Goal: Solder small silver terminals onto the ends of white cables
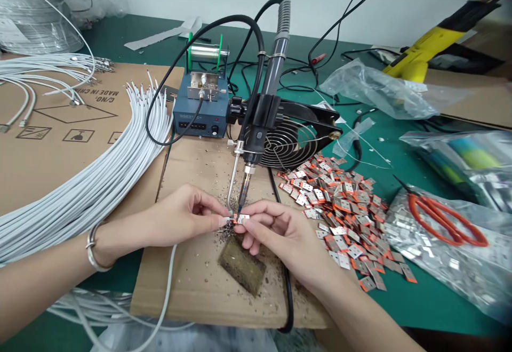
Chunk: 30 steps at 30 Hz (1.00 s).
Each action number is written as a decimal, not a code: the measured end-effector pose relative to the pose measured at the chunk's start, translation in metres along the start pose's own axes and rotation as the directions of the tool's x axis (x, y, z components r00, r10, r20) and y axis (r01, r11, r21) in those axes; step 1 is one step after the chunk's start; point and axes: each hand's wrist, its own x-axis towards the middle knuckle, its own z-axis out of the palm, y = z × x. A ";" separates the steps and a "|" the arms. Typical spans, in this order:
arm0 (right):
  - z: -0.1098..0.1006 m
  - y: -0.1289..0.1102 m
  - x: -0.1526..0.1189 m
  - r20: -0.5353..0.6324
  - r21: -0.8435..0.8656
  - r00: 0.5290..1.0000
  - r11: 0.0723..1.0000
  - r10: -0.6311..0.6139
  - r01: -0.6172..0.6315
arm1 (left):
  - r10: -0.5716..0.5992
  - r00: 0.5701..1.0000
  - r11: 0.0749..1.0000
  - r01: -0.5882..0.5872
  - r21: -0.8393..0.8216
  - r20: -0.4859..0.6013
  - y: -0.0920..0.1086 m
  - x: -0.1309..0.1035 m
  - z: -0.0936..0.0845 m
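The green counter carries everything, with printed cardboard on the left and a plainer brown board under the hands. A thick bundle of white cables sweeps across the left side (its wire ends point away from the person). To the right of the board spreads a heap of small metal plates with orange edges, and a black fan stands behind it. Left of the fan sits a blue control box, and a clamped soldering iron slants down in front of the fan, its tip at the work. Orange-handled scissors lie on a clear bag at the right.

The left hand has its grip closed in a pinch on the end of a white cable (the rest of it droops below the wrist). The right hand has its grip pinched on a small orange-and-silver piece, right at the iron's tip. A brown sponge lies just below the fingers, and dark crumbs dot the board.
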 end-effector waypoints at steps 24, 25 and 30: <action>-0.002 0.000 -0.001 -0.002 0.053 0.999 0.997 -0.052 0.052 | -0.074 0.996 0.997 0.073 0.037 0.040 0.002 -0.001 -0.004; -0.001 0.000 0.000 -0.008 0.041 0.999 0.998 -0.048 0.048 | -0.088 0.996 0.995 0.087 0.042 0.029 0.002 -0.001 -0.004; 0.002 -0.001 0.002 -0.053 0.001 0.998 1.000 -0.025 0.025 | -0.131 0.991 0.987 0.131 0.093 -0.014 0.003 0.000 -0.003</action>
